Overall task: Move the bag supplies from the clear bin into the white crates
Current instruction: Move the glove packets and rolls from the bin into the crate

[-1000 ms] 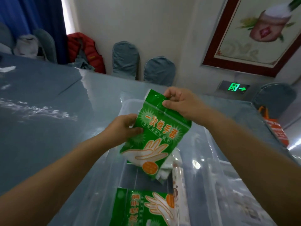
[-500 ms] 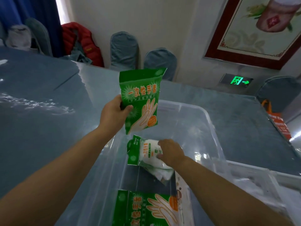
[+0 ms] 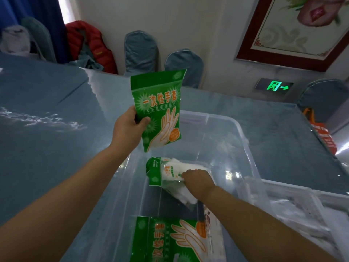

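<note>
My left hand (image 3: 129,127) grips a green pack of disposable gloves (image 3: 158,108) by its left edge and holds it upright above the far left part of the clear bin (image 3: 243,137). Down inside the bin, my right hand (image 3: 197,179) grips a second pack (image 3: 162,172), green and white, lying on the bin floor. A third green glove pack (image 3: 170,241) lies at the near end of the bin, with a white printed roll (image 3: 212,220) beside it. A white crate (image 3: 294,207) stands right of the bin.
The bin sits on a blue-grey table (image 3: 47,114) covered with glossy film. Covered chairs (image 3: 141,52) line the far wall, one with a red jacket (image 3: 88,44). An orange bag (image 3: 321,129) hangs at the right table edge.
The right hand let go of the upright green pack and dropped into the bin onto the second pack. The left hand raised the first pack and now holds it alone.
</note>
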`<state>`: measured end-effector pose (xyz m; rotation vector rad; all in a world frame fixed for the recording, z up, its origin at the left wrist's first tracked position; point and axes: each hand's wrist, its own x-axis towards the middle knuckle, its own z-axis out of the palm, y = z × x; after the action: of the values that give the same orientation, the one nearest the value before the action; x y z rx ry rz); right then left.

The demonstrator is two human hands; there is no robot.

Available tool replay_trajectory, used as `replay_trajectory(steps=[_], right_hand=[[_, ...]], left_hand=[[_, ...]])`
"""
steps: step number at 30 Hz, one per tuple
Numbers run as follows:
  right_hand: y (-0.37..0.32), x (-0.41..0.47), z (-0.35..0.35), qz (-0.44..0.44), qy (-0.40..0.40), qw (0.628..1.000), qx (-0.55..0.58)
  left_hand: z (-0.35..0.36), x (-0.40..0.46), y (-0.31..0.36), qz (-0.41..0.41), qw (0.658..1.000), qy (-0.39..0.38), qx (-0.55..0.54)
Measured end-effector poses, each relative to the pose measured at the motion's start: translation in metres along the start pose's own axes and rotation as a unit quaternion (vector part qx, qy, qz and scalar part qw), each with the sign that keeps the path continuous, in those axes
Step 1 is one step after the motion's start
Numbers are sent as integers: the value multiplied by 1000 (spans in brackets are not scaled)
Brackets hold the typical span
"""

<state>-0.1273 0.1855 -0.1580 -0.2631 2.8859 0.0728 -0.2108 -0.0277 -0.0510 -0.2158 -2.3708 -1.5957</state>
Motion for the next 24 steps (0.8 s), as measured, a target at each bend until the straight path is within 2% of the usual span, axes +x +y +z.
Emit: replay_trajectory(steps=[3, 6, 9, 12, 15, 17, 20, 24], right_hand=[[0, -6, -26, -2, 25, 1000, -9], [8, -19, -60, 20, 64, 989, 133], [25, -39, -100, -6, 104, 955, 277], [35, -60, -135, -15, 137, 899, 416], [35, -71, -163, -42, 150, 820, 551], [31, -72, -174, -44, 164, 786, 594], [26, -74, -181, 1, 225, 753, 619], [33, -84, -180, 64, 262, 655, 706]], left_hand=[[0, -1, 1, 0, 1000, 1, -16], [-1, 0, 4, -20, 998, -4, -51], [-8, 2, 12, -80, 983, -7, -166], [-16, 1, 26, -139, 955, -26, -260], [-12, -10, 45, -152, 935, -71, -312], [-4, -21, 61, -166, 909, -105, -368], [5, -33, 84, -181, 880, -100, -427], [10, -43, 99, -186, 864, -86, -461]])
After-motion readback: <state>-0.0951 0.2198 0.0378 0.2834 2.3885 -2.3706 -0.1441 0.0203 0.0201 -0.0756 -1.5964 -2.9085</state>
